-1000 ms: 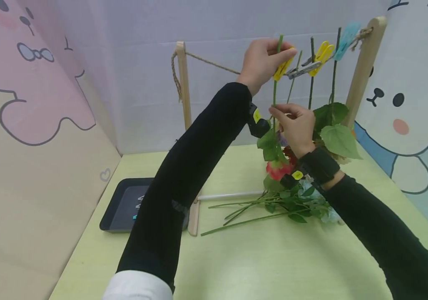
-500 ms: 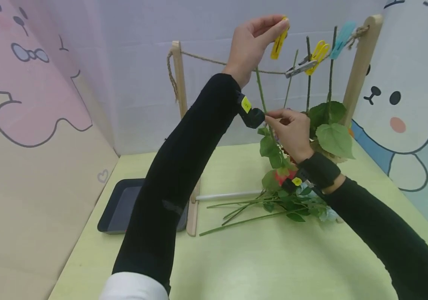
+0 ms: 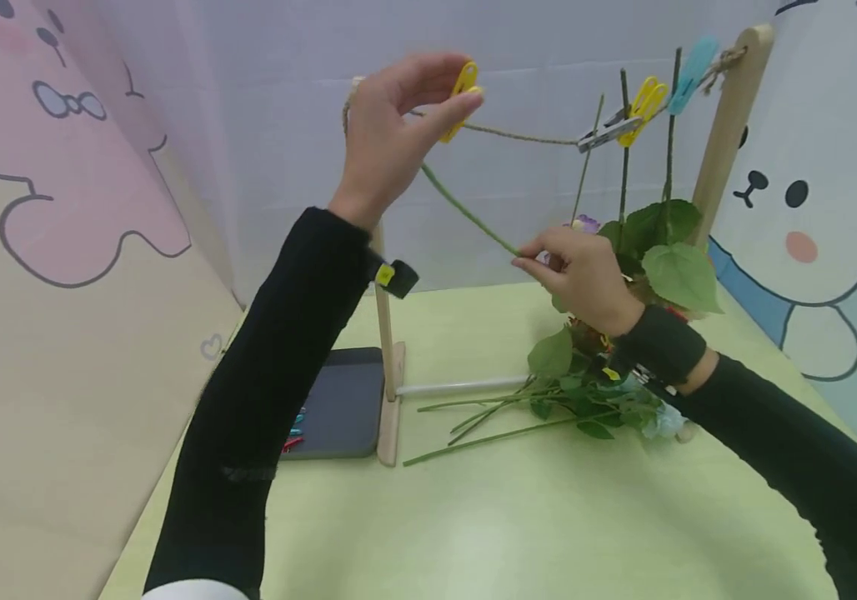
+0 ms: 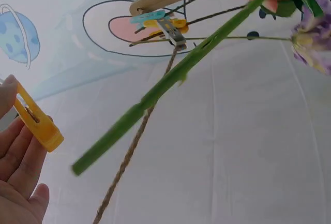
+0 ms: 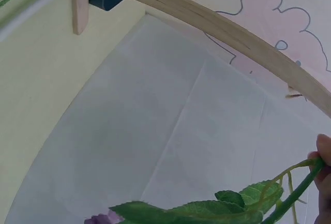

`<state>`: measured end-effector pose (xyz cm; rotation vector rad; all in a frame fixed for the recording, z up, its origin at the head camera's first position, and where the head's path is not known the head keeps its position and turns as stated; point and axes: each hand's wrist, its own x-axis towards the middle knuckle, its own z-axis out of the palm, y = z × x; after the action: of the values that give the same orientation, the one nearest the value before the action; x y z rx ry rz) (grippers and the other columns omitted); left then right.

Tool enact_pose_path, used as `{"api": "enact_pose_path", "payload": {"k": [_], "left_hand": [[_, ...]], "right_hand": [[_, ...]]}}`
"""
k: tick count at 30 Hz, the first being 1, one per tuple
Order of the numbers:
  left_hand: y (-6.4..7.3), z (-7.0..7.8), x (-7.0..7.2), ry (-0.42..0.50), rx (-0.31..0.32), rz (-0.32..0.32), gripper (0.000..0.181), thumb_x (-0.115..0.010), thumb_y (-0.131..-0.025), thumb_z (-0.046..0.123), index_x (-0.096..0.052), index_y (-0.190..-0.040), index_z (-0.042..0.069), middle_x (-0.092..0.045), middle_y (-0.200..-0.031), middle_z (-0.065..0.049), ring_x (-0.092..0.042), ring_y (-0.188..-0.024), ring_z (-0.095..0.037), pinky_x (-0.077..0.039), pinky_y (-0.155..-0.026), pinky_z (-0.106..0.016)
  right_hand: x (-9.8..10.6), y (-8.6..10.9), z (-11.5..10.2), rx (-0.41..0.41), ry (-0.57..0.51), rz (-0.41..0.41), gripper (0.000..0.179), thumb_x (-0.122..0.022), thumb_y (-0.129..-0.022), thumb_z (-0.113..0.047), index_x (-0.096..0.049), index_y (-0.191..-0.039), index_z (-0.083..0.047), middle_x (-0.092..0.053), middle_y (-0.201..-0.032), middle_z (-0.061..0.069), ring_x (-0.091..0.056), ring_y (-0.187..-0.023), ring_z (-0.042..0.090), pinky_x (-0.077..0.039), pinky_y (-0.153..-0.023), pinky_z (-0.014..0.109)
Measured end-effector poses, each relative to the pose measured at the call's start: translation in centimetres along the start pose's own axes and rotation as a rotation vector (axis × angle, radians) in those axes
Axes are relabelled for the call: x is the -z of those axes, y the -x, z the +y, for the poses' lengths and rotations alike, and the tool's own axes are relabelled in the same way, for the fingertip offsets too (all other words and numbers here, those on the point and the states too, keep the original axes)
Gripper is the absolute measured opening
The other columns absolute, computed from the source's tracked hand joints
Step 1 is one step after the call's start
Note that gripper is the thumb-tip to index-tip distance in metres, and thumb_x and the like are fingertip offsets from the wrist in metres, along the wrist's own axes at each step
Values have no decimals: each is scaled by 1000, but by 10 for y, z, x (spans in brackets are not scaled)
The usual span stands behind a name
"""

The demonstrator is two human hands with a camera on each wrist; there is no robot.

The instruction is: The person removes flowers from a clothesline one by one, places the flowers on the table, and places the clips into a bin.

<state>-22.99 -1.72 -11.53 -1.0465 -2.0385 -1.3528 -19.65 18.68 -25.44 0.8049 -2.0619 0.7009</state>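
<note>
My left hand (image 3: 398,129) pinches a yellow clothespin (image 3: 464,79) in front of the rope (image 3: 526,137). In the left wrist view the clothespin (image 4: 40,124) has nothing in its jaws, and the green flower stem (image 4: 168,84) lies apart from it. My right hand (image 3: 586,275) pinches that stem lower down; it slants up to the left with its cut end near my left hand. Leaves (image 5: 191,213) of the flower show in the right wrist view. To the right, a grey clip (image 3: 607,136), another yellow clothespin (image 3: 648,104) and a light blue clothespin (image 3: 694,75) hold hanging stems on the rope.
Wooden posts (image 3: 736,125) carry the rope at both ends, joined below by a white rod (image 3: 466,387). Several cut flowers (image 3: 578,408) lie on the table under the rope. A dark tray (image 3: 357,408) with small clips stands left, partly behind my left arm.
The yellow clothespin has come off the stem and moved left with my left hand, first upward, then lower. The stem, upright before, now tilts left in my right hand.
</note>
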Motion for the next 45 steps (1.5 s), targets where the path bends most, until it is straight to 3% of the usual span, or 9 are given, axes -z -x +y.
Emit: {"api": "enact_pose_path", "payload": {"k": [4,8,12,15,18,21,25,34,45], "left_hand": [[39,-7,27,-136,-110,-29,33,-72,-78,10,-65,-109,-2,-68,-103,-14,-64,-95,-18,-42,-97,-19],[79,-19,48,-238,-206,-125,34,-76,-73,7,-67,-105,-3,-69,-99,-15,-65,-89,-22,-42,-100,-25],[115,-40,68,-347,-188,-282,37,-78,-71,11,-68,-105,1,-70,-98,-10,-65,-89,-18,-51,-86,-29],[142,-62,81,-383,-84,-424,38,-77,-72,14,-67,-107,4,-70,-100,-7,-64,-93,-17,-52,-82,-31],[169,-87,91,-393,96,-546,38,-76,-74,16,-66,-109,7,-69,-102,-4,-63,-96,-18,-52,-84,-33],[194,-113,100,-409,290,-618,37,-74,-77,19,-65,-111,9,-68,-105,-4,-62,-99,-20,-52,-86,-36],[218,-149,105,-444,433,-706,37,-70,-80,19,-63,-114,7,-66,-110,-11,-61,-101,-27,-52,-86,-37],[240,-205,89,-576,476,-917,26,-73,-76,8,-68,-101,4,-67,-97,-7,-61,-88,-22,-53,-77,-33],[230,-239,63,-635,634,-987,18,-74,-74,4,-71,-92,6,-68,-91,-7,-62,-83,-21,-54,-72,-31]], "right_hand": [[-16,13,-4,133,73,-109,10,-74,-73,-2,-68,-80,-4,-62,-69,7,-50,-50,11,-38,-46,23],[-31,34,-3,265,182,-253,12,-73,-73,-3,-64,-80,-7,-58,-71,5,-51,-51,11,-38,-45,21],[-39,56,3,272,279,-442,11,-71,-76,-7,-60,-79,-9,-53,-70,3,-42,-48,10,-28,-44,19],[-43,68,9,257,342,-562,12,-70,-78,-9,-59,-75,-10,-50,-66,2,-36,-47,9,-22,-44,19],[-46,79,14,264,364,-618,14,-71,-77,-10,-58,-73,-10,-48,-64,1,-33,-48,8,-21,-45,19],[-48,87,20,253,352,-635,14,-72,-76,-9,-58,-72,-10,-49,-63,1,-38,-49,9,-27,-45,19],[-52,95,25,181,317,-685,14,-71,-77,-9,-58,-73,-10,-50,-65,1,-45,-53,11,-35,-46,20],[-66,108,32,196,342,-760,19,-69,-78,-2,-54,-70,-11,-48,-62,0,-41,-50,9,-30,-43,18],[-71,123,41,236,375,-799,19,-68,-77,2,-57,-69,-11,-48,-63,0,-32,-49,7,-19,-45,18]]}}
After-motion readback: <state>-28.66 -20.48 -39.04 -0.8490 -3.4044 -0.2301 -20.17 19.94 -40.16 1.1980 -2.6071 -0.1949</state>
